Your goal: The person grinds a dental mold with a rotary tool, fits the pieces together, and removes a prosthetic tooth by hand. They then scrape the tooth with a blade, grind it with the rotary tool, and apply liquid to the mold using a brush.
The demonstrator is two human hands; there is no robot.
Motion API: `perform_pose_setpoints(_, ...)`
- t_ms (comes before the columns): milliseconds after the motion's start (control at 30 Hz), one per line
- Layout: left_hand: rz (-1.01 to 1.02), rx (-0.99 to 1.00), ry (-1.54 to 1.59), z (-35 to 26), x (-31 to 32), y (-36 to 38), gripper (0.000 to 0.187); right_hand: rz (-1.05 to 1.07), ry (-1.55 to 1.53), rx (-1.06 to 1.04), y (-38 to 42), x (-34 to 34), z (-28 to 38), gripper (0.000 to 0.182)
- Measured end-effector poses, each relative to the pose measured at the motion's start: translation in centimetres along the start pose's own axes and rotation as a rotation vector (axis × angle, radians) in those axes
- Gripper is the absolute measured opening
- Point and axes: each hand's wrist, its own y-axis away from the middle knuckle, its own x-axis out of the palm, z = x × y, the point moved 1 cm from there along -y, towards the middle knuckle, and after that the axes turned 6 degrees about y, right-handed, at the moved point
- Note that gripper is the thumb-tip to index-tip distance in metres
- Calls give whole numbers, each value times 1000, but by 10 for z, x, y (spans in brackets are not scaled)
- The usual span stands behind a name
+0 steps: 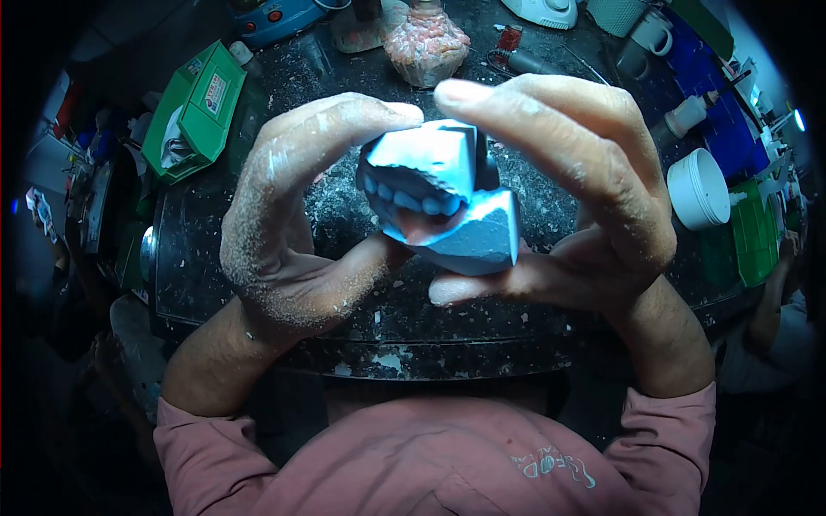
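A pale blue dental cast [469,232], with an upper and a lower block, is held up over the dark bench. Rounded teeth show along the upper block, and something pinkish lies between the blocks. My left hand [284,206], dusted with fine grains, grips the cast from the left, one fingertip at its top edge and the thumb low on its side. On the right, my right hand [594,189] curves around it. Its thumb touches the underside of the lower block, while its raised index fingertip is near the top. Some fingers are hidden behind the cast.
The worn black bench [404,353] carries white specks. A green bin [198,112] stands at left, and a wax-crusted burner-like pot [426,47] at the back. Right of my hands are a white tub [699,189] and another green bin [755,232]. Other people sit at both sides.
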Motion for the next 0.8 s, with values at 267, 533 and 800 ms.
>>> perform_pose_setpoints(267,-137,-272,523,10,11,0,75,42,-37,-2,2,-2,-5,62)
perform_pose_setpoints(533,-125,156,295,17,3,-14,66,128,153,-8,-7,-9,14,52)
perform_pose_setpoints(800,-82,414,110,20,2,-20,60,243,154,24,-19,-20,26,49)
